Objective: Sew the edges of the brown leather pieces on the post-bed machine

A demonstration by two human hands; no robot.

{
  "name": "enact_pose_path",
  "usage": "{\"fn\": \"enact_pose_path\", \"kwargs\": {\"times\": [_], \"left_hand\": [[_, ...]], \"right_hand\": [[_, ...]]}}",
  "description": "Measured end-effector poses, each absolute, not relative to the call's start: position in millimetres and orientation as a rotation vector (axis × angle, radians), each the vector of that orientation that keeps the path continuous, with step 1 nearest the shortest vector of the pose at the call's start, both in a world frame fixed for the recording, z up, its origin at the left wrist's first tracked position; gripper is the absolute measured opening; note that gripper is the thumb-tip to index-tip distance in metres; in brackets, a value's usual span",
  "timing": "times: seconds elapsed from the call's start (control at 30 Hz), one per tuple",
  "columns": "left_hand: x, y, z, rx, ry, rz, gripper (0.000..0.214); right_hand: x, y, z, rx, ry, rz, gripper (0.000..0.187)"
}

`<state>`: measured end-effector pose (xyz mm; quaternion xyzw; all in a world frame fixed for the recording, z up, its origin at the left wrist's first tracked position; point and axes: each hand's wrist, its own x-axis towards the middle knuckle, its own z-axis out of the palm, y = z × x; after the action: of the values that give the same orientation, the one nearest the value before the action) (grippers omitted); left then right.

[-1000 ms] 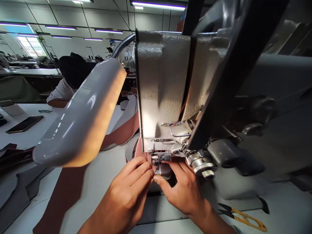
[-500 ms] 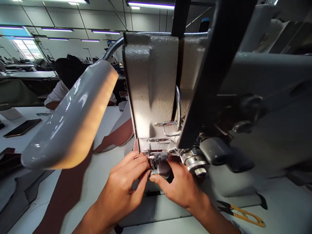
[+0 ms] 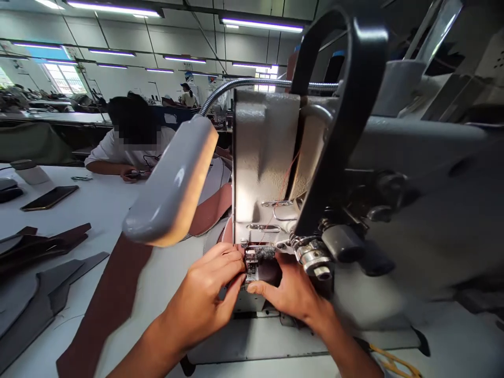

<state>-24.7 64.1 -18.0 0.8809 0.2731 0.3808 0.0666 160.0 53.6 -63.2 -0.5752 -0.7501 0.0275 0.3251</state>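
As half a second before, both hands stay at the presser foot (image 3: 251, 262) of the sewing machine (image 3: 263, 157). The right hand (image 3: 293, 296) pinches the dark brown piece (image 3: 271, 272) lying under the foot, thumb below, fingers on top. The left hand (image 3: 207, 296) curls its fingertips against the foot's left side; whether it grips cannot be told. The lamp (image 3: 173, 184) now shows farther off, uncovering more tabletop (image 3: 90, 210).

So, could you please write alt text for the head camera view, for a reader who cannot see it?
The person's left hand and right hand work close together at the presser foot of a grey sewing machine, under a gooseneck lamp. A brown strip lies on the white table, and a co-worker sits behind.
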Motion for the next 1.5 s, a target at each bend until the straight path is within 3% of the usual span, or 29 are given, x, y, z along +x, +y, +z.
{"fn": "enact_pose_path", "kwargs": {"times": [0.1,0.77,1.5], "left_hand": [[-26,63,-19,2.635,0.826,1.110,0.016],[-23,57,-9,2.637,0.847,1.040,0.022],[-30,66,-29,2.490,1.149,1.277,0.020]], "right_hand": [[165,57,-74,-1.439,-1.959,-0.019,0.070],[160,54,-70,-1.155,-1.886,-0.360,0.054],[159,55,-81,-1.238,-1.880,-0.223,0.064]]}}
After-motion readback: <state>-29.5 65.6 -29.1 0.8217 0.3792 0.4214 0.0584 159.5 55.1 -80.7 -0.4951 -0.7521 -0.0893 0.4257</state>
